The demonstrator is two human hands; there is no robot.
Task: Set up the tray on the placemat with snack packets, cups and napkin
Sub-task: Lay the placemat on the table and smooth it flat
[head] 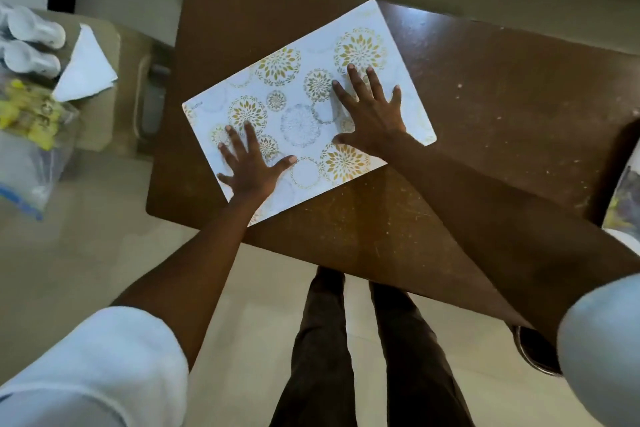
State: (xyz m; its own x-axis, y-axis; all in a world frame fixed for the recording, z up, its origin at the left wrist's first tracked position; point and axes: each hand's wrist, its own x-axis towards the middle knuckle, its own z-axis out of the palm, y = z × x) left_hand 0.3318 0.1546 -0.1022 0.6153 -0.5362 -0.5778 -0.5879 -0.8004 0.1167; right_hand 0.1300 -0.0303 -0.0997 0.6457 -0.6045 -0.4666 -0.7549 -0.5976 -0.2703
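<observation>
Placemat [304, 94] lies on table [485, 97], L hand [247, 166] & R hand [372, 114] flat on it, fingers spread. Tray [104, 107] w/ cups [34, 33], napkin [86, 69], snack pkts [27, 111] not yet on it.

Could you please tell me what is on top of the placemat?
Only the left hand and right hand, fingers spread flat on the placemat; the pattern beneath them is covered.

The placemat [308, 107] is white with gold and grey floral medallions; the tabletop [485, 107] is brown; the napkin [86, 68] is white.
</observation>
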